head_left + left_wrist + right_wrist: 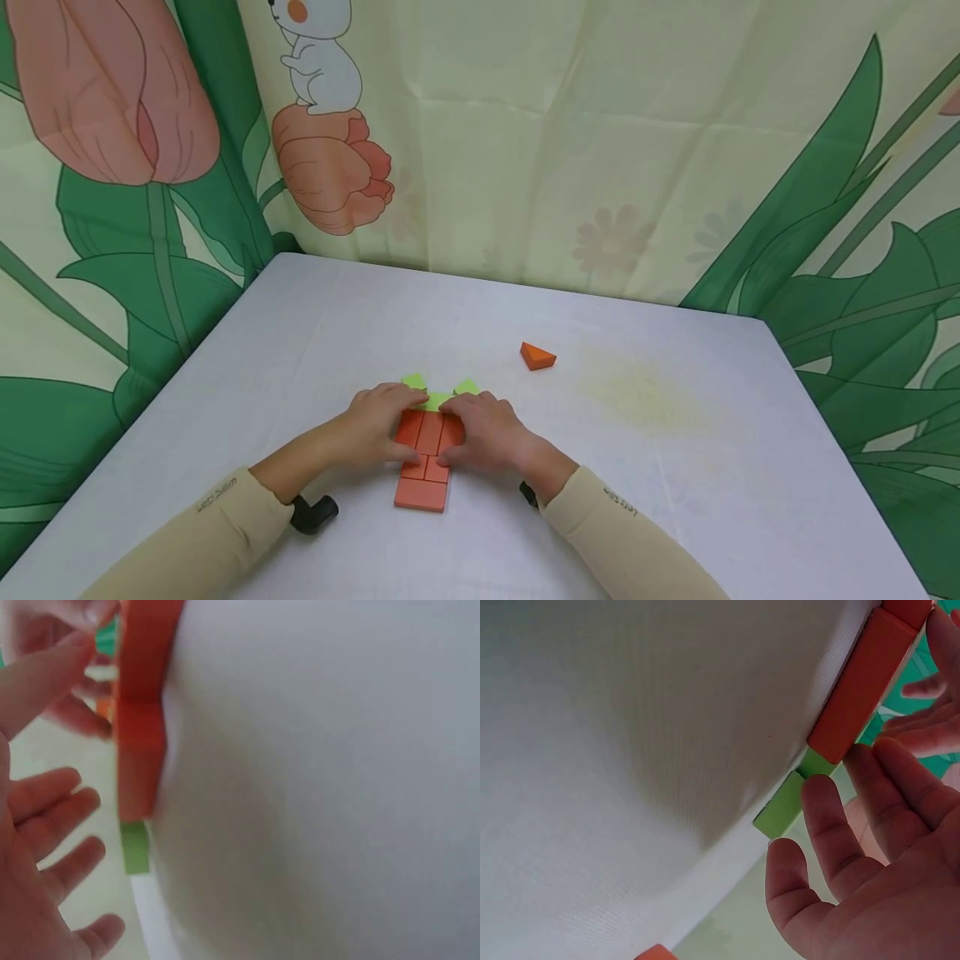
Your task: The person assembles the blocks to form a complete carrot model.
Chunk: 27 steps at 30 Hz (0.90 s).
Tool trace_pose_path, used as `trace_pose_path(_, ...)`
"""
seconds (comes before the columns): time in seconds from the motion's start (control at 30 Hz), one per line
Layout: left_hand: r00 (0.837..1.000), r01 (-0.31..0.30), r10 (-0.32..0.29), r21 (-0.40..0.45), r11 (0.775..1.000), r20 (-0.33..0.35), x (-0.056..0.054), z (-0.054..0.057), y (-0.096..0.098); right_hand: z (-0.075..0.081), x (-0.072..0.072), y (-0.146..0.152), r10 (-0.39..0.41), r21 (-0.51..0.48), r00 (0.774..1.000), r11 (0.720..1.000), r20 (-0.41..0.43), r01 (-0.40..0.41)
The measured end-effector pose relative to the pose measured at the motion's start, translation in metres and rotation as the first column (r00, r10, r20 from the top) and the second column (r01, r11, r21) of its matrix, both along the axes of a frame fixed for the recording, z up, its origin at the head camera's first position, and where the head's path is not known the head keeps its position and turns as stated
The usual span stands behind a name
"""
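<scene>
Several red blocks [430, 433] lie flat and close together on the white table, with one wide red block [420, 495] at the near end. A green block [435, 402] borders their far end, and smaller green blocks stand out at its left [414, 381] and right [467, 387]. My left hand [367, 427] rests over the left side, its fingers spread and loose in the left wrist view. On the right side, my right hand [489, 429] has its fingertips by the red and green blocks. Fingers hide parts of the blocks.
An orange triangular block [537, 357] lies apart, beyond my right hand. The white tabletop [720, 483] has a faint yellowish stain to the right. A printed curtain [525, 150] hangs behind the table's far edge.
</scene>
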<state>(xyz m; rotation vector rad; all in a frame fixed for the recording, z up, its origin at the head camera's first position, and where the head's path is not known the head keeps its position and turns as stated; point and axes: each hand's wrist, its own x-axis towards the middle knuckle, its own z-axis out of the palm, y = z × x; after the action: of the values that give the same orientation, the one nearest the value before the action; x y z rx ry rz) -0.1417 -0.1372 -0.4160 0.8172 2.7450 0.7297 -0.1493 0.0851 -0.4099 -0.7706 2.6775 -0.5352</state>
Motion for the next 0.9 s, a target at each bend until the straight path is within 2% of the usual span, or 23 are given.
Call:
trace_pose_path(0.23, 1.000, -0.009, 0.008, 0.024, 1.000, 0.025, -0.013, -0.007, -0.001, 0.000, 0.001, 0.000, -0.006, -0.004, 1.000, 1.000, 0.003, 0.006)
trace_pose_path(0.4, 1.000, -0.023, 0.023, -0.004, 1.000, 0.021, -0.018, -0.009, -0.001, -0.001, 0.000, 0.000, -0.008, -0.005, 1.000, 1.000, 0.000, 0.008)
trace_pose_path(0.53, 0.999, -0.032, 0.034, -0.032, 0.999, 0.034, -0.021, -0.009, 0.000, -0.001, 0.000, 0.000, -0.005, -0.003, 1.000, 1.000, -0.004, 0.005)
trace_pose_path(0.9, 0.996, -0.049, 0.050, -0.027, 0.998, 0.074, -0.022, -0.004, -0.001, 0.000, 0.001, 0.000, -0.004, -0.014, 1.000, 1.000, 0.001, 0.004)
